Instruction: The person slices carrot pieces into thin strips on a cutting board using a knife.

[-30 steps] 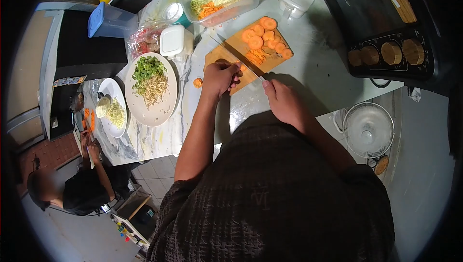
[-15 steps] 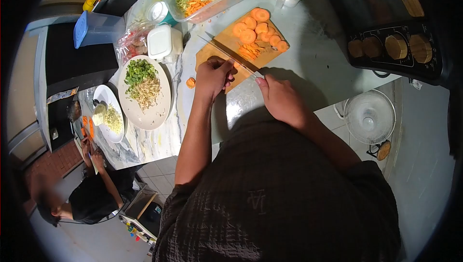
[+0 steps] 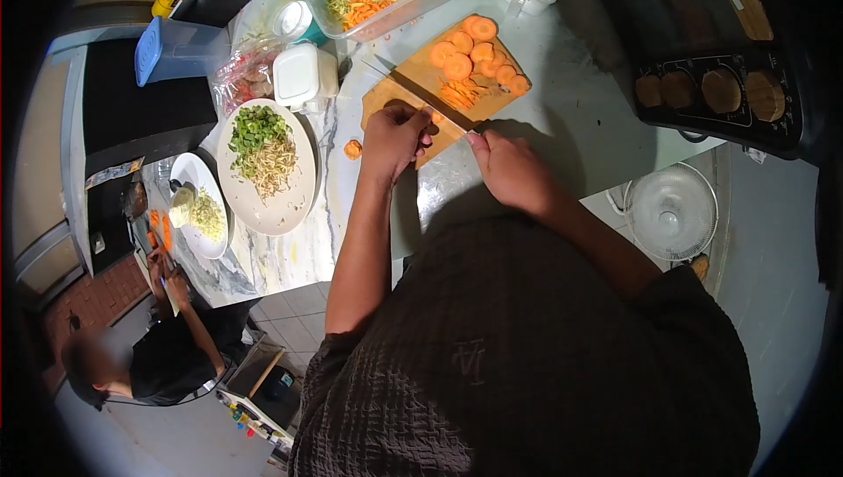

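My right hand is closed round the handle of a knife, whose blade lies diagonally over the wooden cutting board. Bent fingers of my left hand press on the board just left of the blade, around a small piece of carrot that is mostly hidden. Beyond the knife, thin carrot strips lie beside several round carrot slices. A carrot end rests on the counter, left of my left hand.
Left are an oval plate of greens and sprouts, a white plate and a lidded tub. A clear container of vegetables stands behind the board. An oven is at right, a fan below. A co-worker works at lower left.
Over the last second the whole view has shifted slightly. My hands and the knife keep nearly the same places over the board, with only a small movement of the blade.
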